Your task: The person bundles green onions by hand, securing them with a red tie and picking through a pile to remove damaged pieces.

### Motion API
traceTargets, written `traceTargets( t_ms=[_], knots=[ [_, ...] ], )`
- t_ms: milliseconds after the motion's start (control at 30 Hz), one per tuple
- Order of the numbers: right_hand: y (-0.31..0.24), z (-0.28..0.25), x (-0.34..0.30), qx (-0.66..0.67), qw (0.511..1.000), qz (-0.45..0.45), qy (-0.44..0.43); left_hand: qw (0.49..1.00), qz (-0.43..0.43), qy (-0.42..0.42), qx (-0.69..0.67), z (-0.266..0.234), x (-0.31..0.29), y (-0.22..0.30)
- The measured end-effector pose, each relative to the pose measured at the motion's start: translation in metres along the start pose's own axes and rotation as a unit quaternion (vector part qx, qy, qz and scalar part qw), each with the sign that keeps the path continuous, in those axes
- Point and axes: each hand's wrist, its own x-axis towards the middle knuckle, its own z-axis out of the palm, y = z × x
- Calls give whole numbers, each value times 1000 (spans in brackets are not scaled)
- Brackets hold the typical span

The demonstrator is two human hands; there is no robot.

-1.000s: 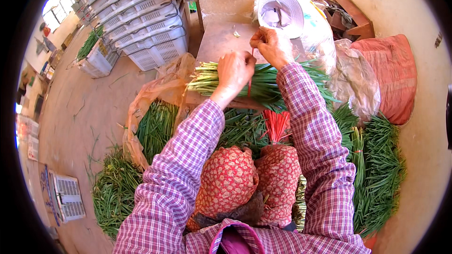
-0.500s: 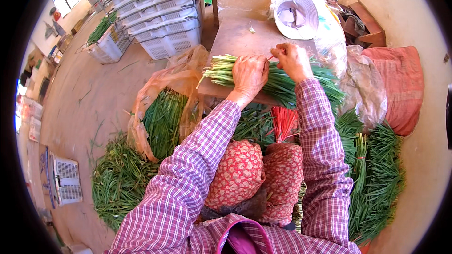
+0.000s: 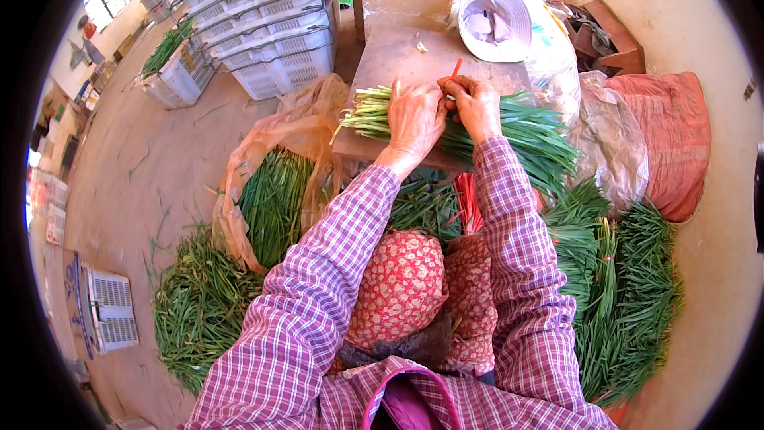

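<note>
A bunch of long green garlic chives (image 3: 525, 131) lies across a low board (image 3: 386, 60), pale stem ends to the left and leaves to the right. Wrapped over its stems is my left hand (image 3: 414, 119), closed, with thumb and fingertips meeting my right hand. My right hand (image 3: 476, 107) is closed in a pinch above the bunch. From its fingers a red tie strip (image 3: 457, 68) sticks up; the rest of it is hidden behind the fingers. More red strips (image 3: 468, 203) stand below the board, between my forearms.
An orange plastic bag of chives (image 3: 274, 203) and a loose green heap (image 3: 203, 306) are on the left. Bundled chives (image 3: 637, 310) lie at right, beside a red sack (image 3: 668, 139). A sun hat (image 3: 495, 22) rests at the board's far end. White crates (image 3: 263, 28) stand stacked at far left.
My right hand has moved left and come up against my left hand. The red strip now points upward from its fingers. My left hand stays on the stems.
</note>
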Motion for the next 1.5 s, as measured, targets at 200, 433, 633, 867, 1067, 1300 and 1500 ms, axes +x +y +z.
traceTargets(
  t_ms=[200,433,633,867,1067,1300,1500],
  knots=[
    [-6,4,-7,140,987,77,-11,985,4,147,-90,-90,-52,-21],
    [-42,-15,-29,339,941,-12,-21,783,-393,2,-482,-125,-155,-74],
    [-118,-18,-62,516,838,-96,-148,347,-267,-288,-852,-97,-106,-10],
    [-161,-21,-87,290,895,-153,-303,389,-128,-223,-885,-165,-54,-3],
    [-133,-24,-39,334,912,-92,-217,697,-166,15,-697,-172,35,-55],
    [-131,-42,7,338,902,-232,-131,781,35,-77,-619,-182,96,-30],
    [6,0,-2,386,917,-59,-83,906,-83,-168,-379,-82,19,-101]
  ],
)
